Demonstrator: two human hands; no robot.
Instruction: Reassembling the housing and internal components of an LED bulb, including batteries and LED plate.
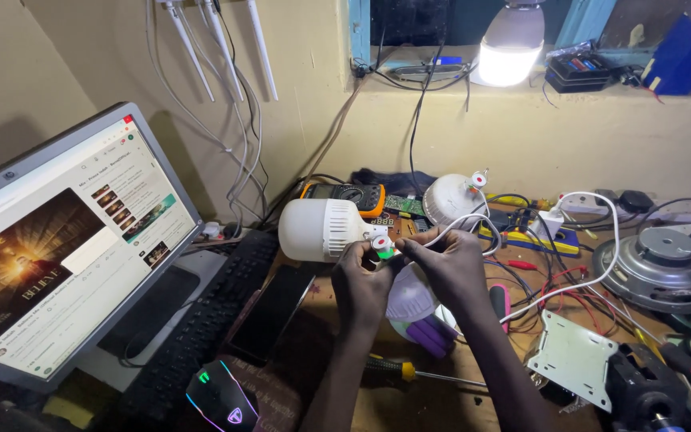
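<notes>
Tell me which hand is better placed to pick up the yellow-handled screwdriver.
Probably the right hand: the screwdriver lies nearer its forearm, and it only pinches the white wire. The left hand steadies the bulb at its base.

Both forearms are raised from btm edge, angled inward so hands meet at frame ctr. Left hand (361,276) is held w/ back toward cam, fingers curled, thumb & fingertips pinched at top. Right hand (451,268) is set just beside it, knuckles up, fingers bent inward; fingertips of both are nearly touching.
</notes>
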